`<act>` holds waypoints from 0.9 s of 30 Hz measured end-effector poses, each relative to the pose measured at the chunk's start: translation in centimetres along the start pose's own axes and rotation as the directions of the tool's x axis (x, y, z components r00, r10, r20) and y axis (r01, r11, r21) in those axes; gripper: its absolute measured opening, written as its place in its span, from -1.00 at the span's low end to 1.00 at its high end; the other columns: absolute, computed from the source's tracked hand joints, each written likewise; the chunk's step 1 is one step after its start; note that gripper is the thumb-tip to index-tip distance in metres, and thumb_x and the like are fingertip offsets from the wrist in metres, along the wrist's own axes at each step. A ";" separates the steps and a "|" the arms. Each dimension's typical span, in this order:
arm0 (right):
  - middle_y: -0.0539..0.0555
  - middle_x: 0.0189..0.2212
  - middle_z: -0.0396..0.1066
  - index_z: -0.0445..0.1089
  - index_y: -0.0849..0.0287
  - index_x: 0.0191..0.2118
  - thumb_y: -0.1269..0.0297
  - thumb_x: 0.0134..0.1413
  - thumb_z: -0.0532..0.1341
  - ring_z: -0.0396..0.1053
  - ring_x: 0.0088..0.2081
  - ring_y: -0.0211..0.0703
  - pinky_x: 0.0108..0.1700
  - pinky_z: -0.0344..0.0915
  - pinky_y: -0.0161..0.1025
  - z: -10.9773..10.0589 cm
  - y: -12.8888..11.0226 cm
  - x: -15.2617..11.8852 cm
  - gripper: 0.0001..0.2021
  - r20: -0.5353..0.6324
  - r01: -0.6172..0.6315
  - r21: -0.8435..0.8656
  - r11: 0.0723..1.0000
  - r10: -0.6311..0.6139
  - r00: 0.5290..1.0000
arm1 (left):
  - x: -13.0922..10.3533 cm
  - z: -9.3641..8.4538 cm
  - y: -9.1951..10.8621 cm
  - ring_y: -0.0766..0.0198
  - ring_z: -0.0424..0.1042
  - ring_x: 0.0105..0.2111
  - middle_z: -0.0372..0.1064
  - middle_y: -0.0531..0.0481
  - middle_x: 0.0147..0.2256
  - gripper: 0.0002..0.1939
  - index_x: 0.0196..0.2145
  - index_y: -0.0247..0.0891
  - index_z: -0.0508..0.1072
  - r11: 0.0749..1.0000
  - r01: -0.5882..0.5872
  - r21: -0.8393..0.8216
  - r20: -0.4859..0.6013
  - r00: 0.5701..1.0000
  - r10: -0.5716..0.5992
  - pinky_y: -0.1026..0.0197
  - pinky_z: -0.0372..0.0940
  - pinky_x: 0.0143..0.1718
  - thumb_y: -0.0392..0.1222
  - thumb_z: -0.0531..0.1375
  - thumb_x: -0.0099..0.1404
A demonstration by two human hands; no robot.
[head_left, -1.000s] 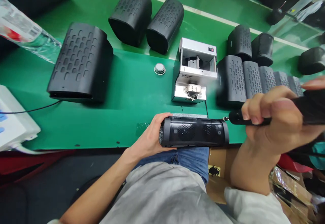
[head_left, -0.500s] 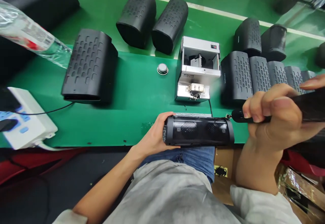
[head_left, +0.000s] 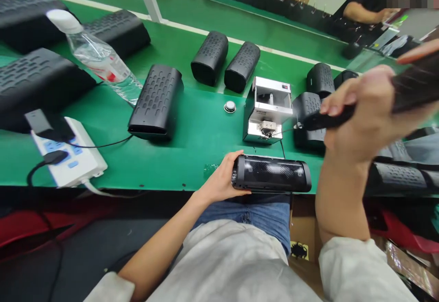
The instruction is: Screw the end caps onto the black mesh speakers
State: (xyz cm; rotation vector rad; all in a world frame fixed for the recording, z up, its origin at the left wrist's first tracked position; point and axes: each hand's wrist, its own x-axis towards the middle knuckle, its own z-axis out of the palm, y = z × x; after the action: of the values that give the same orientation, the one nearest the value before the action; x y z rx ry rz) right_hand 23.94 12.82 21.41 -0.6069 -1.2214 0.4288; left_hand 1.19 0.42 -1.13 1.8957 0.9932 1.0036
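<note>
My left hand [head_left: 224,181] is wrapped round the left end of a black portable speaker [head_left: 274,174], which lies on its side at the table's front edge with its perforated face up. In my right hand [head_left: 363,105], fingers closed, is a black electric screwdriver [head_left: 329,118]. Its thin bit points left and reaches the metal pick-up block at the front of a silver screw feeder [head_left: 270,96]. Whether a screw sits on the bit is too small to tell.
Several black speaker housings [head_left: 156,101] stand around the green table [head_left: 202,124]. A small round metal dish [head_left: 229,106] lies left of the feeder. At left are a water bottle [head_left: 103,60] and a white power strip [head_left: 73,156] with cables. Another person [head_left: 363,12] sits across.
My right hand has lifted the screwdriver off the speaker's right end and brought its bit up to the screw feeder. The left hand still grips the speaker. The view has shifted.
</note>
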 end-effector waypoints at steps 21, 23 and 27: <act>-0.27 -0.57 0.25 0.40 0.04 -0.02 0.34 0.08 0.32 0.18 -0.67 -0.31 -0.67 0.15 -0.27 -3.3 0.8 1.0 -0.68 -0.012 -0.045 -0.130 0.990 0.044 0.999 | -0.1 -0.2 0.3 -0.35 0.34 0.52 0.21 -0.37 0.50 0.30 0.64 0.00 -0.05 1.000 0.020 0.017 0.003 1.000 -0.020 -0.43 0.34 0.54 0.06 0.66 0.24; -0.27 -0.60 0.21 0.46 0.01 -0.07 0.35 0.05 0.31 0.13 -0.67 -0.33 -0.67 0.12 -0.30 -4.9 -0.8 1.5 -0.71 -0.060 -0.008 -0.180 0.984 -0.003 0.998 | -0.1 -0.2 0.2 -0.34 0.36 0.50 0.23 -0.36 0.48 0.28 0.64 0.01 -0.05 1.000 0.023 0.021 0.001 1.000 -0.023 -0.41 0.35 0.54 0.07 0.65 0.25; -0.23 -0.60 0.17 0.55 -0.03 -0.13 0.40 0.03 0.29 0.15 -0.65 -0.35 -0.64 0.16 -0.31 -7.1 -2.4 1.8 -0.72 -0.090 0.016 -0.260 0.966 -0.040 0.995 | -0.1 -0.3 0.2 -0.33 0.39 0.48 0.24 -0.35 0.47 0.28 0.63 0.01 -0.04 0.999 0.044 0.024 0.012 0.999 -0.044 -0.41 0.36 0.52 0.07 0.65 0.24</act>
State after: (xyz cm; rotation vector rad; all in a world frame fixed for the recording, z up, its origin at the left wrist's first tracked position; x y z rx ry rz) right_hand 31.23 10.67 22.69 -0.8234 -1.2022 0.2142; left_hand 0.95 0.37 -0.82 1.8890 1.0394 0.9580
